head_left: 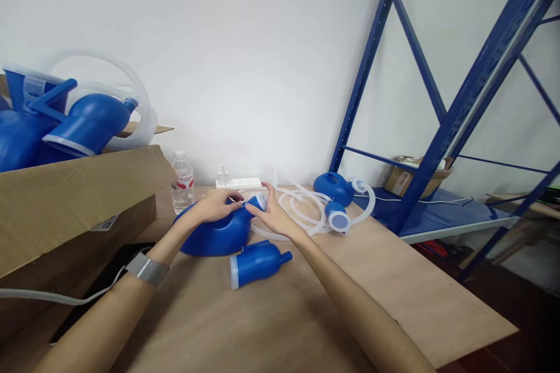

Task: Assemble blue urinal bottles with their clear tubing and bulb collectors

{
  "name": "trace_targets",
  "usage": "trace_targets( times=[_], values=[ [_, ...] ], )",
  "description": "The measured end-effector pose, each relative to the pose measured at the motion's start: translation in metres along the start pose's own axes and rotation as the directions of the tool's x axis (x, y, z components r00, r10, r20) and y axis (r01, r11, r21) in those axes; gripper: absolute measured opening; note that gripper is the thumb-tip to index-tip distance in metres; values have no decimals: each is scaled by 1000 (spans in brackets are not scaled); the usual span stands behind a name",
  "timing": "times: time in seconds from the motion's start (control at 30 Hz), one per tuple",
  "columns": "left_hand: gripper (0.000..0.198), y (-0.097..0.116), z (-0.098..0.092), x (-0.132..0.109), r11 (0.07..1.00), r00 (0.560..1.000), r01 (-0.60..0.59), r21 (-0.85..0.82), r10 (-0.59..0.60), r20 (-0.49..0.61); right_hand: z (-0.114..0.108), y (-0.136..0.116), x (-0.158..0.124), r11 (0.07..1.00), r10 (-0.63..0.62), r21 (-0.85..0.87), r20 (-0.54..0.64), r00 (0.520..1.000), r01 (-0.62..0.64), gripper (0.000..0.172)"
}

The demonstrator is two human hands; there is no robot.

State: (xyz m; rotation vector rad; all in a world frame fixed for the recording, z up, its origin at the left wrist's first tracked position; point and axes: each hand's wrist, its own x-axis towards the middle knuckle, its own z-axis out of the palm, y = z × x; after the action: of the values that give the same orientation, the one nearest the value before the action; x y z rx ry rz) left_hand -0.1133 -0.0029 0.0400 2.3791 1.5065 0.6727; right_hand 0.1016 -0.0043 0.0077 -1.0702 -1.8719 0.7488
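Note:
A large blue plastic urinal bottle [216, 238] lies on its side on the table, its capped neck [257, 203] pointing up to the right. My left hand [219, 205] rests over the bottle, its thumb and fingertips pinched at the base of the neck. From the other side my right hand [275, 214] grips the neck, thumb in front and fingers up behind the whitish cap. Just in front of them lies a smaller blue funnel-shaped cup [260, 263] with a white rim and a narrow spout. Clear hose [301, 215] coils behind my right hand.
A cardboard box [87, 204] with blue bottles and hose stands at left. Against the wall are a water bottle [182, 183] and a white power strip [238, 183]. Another blue urinal bottle [333, 187] with hose and cup lies right of the coils, near blue shelving [437, 210].

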Motion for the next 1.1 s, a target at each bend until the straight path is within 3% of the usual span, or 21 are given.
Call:
trace_targets(
  times=[0.1, 0.2, 0.3, 0.4, 0.5, 0.63, 0.7, 0.8, 0.9, 1.0, 1.1],
  values=[
    [51, -4, -5, -3, 997, 995, -73, 4, 73, 63, -23, -5, -35, 995, -3, -94, 163, 987, 19, 90],
    [66, -7, -8, -5, 992, 986, -114, 52, 107, 129, -39, -5, -78, 938, -126, -246, 412, 903, 244, 95],
    [69, -9, -9, -6, 986, 980, -132, 103, 114, 162, -48, 3, -106, 849, -159, -366, 513, 844, 382, 84],
    [64, -11, -9, -5, 983, 984, -124, 132, 104, 143, -60, 11, -113, 827, -187, -410, 445, 876, 385, 63],
    [68, -15, -9, -4, 984, 992, -78, 163, 60, 110, -77, 13, -107, 878, -232, -360, 258, 938, 317, 57],
    [73, -13, -13, -6, 953, 999, 41, 299, -43, 0, -88, 16, -86, 986, -155, -81, -114, 981, 146, 48],
    [67, -4, -16, -9, 953, 997, 60, 296, -40, -71, -83, 18, -72, 992, -52, 98, -207, 977, 73, 48],
    [68, 20, -19, -15, 993, 995, -89, 72, 92, -32, -65, 15, -50, 966, 59, 259, -238, 969, 4, 54],
    [74, 41, -19, -19, 976, 976, -211, -60, 214, 48, -45, 7, -34, 957, 28, 287, -191, 981, 29, 56],
    [70, 47, -23, -21, 971, 972, -233, -48, 234, 5, -33, 8, -29, 937, -50, 338, -123, 991, 90, 62],
    [73, 39, -35, -22, 982, 986, -164, -90, 159, -59, -31, 30, -34, 955, -82, 280, -64, 995, 97, 68]
  ],
)
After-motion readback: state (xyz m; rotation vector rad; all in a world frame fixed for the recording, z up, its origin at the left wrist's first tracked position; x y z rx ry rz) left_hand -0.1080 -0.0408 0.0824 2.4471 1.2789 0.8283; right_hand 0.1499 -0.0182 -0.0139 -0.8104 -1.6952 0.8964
